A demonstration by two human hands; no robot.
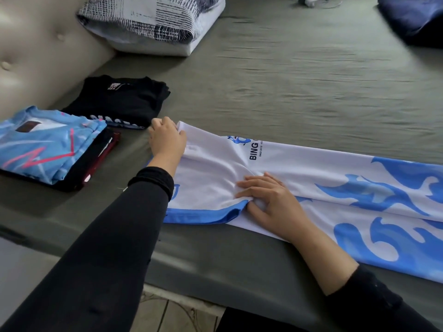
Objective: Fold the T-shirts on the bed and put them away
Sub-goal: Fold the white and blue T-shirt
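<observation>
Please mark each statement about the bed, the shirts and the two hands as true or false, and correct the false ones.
1. The left hand grips the far edge of the white and blue T-shirt. True.
2. The right hand is lifted off the shirt. False: it presses on the cloth, near the blue sleeve hem.
3. A folded black T-shirt lies alone near the headboard. True.
4. The light blue folded T-shirt lies at the bottom of its pile. False: it lies on top of darker garments.
</observation>
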